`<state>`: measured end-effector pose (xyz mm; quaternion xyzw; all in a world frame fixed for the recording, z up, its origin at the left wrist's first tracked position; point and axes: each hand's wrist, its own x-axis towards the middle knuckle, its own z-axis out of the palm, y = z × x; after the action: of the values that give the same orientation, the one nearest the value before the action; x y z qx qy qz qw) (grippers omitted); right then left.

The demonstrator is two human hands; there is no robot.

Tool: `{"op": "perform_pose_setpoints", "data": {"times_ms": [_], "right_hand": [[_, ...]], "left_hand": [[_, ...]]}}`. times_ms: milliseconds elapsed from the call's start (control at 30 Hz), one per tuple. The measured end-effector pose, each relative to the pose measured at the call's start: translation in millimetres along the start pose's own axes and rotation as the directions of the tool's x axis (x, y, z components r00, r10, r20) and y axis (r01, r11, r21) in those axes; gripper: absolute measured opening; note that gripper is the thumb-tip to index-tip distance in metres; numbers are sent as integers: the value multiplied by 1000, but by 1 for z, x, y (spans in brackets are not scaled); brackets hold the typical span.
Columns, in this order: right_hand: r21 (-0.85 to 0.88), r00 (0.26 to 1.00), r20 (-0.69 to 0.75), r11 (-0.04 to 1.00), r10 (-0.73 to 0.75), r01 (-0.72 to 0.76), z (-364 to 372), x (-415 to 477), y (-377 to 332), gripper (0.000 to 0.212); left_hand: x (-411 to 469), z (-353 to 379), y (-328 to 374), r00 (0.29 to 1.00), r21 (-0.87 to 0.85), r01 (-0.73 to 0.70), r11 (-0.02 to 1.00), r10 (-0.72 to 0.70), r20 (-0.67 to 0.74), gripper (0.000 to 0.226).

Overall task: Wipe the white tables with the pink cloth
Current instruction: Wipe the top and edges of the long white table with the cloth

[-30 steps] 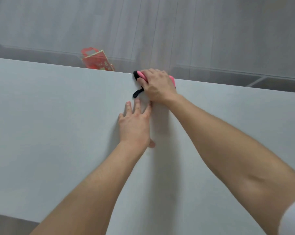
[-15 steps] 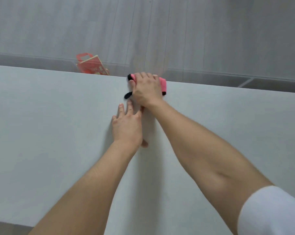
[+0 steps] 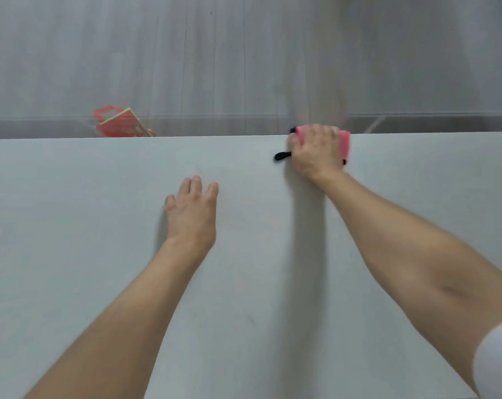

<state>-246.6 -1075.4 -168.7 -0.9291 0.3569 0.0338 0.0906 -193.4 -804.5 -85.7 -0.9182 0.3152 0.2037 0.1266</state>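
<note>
A white table (image 3: pixel 71 226) fills most of the view. My right hand (image 3: pixel 316 152) presses the pink cloth (image 3: pixel 345 144) flat against the table's far edge; the cloth has black trim and a black loop (image 3: pixel 281 155) sticking out to the left. Most of the cloth is hidden under the hand. My left hand (image 3: pixel 192 217) lies palm down on the table, fingers spread a little, well to the left of and nearer than the cloth, holding nothing.
Beyond the far edge lies a grey wood-grain floor (image 3: pixel 215 53). A red paper bag (image 3: pixel 120 125) sits on that floor at the left, just past the table edge. A white sleeve (image 3: pixel 497 361) shows at the lower right.
My right hand has slid the cloth to the right along the far edge. The hands, close together before, are now clearly apart, and the view has shifted.
</note>
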Motion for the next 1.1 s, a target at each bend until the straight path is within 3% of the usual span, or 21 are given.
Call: {"op": "perform_pose_setpoints", "data": {"times_ms": [67,133,233,400,500,567,600,700,767,833,933,1100], "right_hand": [[27,973,106,978,-206,205,13,2,-76,49],[79,940,138,950,-312,303,12,1,-120,46],[131,916,123,921,-382,366,9,0,-87,53],[9,988,-38,988,-153,153,-11,0,99,59],[-39,999,-46,999,-13,12,-19,0,144,64],[-28,995,-58,996,85,-86,-15,2,109,70],[-5,997,-44,998,57,-58,-10,3,76,71],[36,968,76,971,-239,237,7,7,-56,54],[92,923,148,934,-354,344,9,7,-129,47],[120,891,161,904,-425,409,12,10,-153,49],[136,904,73,903,-420,409,13,9,-96,51],[45,983,-103,987,-149,154,-5,-1,84,54]], "left_hand": [[-10,3,10,997,-1,-74,997,74,-10,112],[-19,8,25,993,-66,-69,995,75,89,134],[-19,13,40,991,-69,-15,997,25,135,154],[-18,13,42,992,-59,-9,998,17,126,156],[-17,15,41,994,-55,-8,998,14,106,158],[-15,17,41,994,-61,-12,998,19,111,159],[-15,16,40,993,-65,-12,998,19,113,159],[-15,16,38,993,-56,-25,998,32,113,157],[-16,16,38,994,-72,-35,997,42,100,157],[-17,13,38,995,-84,-22,996,30,91,156],[-16,14,37,994,-62,-29,998,35,102,154],[-16,14,37,995,-45,-37,998,42,94,156]]}}
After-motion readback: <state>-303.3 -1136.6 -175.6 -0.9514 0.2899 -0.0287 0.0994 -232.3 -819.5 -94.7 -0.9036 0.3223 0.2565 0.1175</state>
